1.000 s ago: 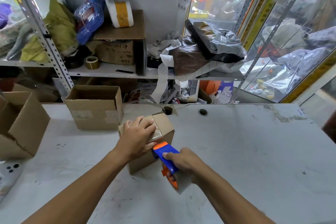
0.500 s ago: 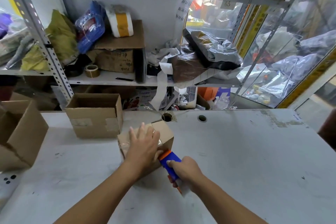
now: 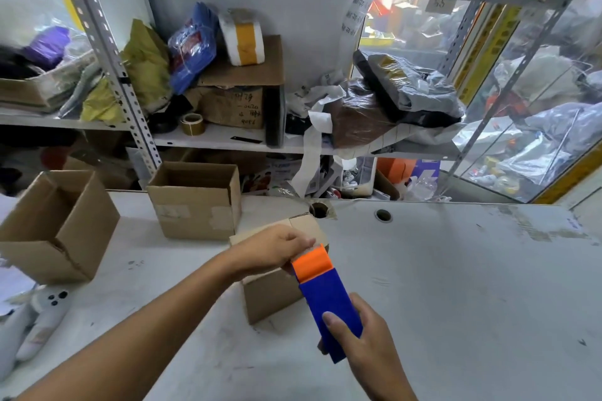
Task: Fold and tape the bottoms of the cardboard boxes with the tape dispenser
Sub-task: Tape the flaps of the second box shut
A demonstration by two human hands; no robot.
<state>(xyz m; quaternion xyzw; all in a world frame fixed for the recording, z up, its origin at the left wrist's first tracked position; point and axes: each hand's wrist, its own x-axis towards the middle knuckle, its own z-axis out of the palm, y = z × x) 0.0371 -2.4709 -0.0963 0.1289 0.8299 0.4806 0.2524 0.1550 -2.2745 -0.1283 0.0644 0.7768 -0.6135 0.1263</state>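
Observation:
A small cardboard box [image 3: 272, 298] stands bottom-up in the middle of the white table [image 3: 456, 286]. My left hand [image 3: 275, 249] rests on its top, with the fingers curled by the orange front of the tape dispenser [image 3: 327, 296]. The dispenser is blue with an orange front and lies flat above the box's right edge. My right hand [image 3: 360, 345] grips its rear end, thumb on top. The seam of the box is hidden under my left hand.
Two open cardboard boxes stand at the left: one [image 3: 195, 202] at the back, one [image 3: 55, 225] tilted near the left edge. A white controller [image 3: 39, 319] lies at the front left. Cluttered shelves [image 3: 228, 143] rise behind the table, which has two round holes [image 3: 382, 215].
My right hand has lifted the tape dispenser from the box's near side and turned it flat above the box. My left hand has shifted to the box's right edge, at the dispenser's orange front.

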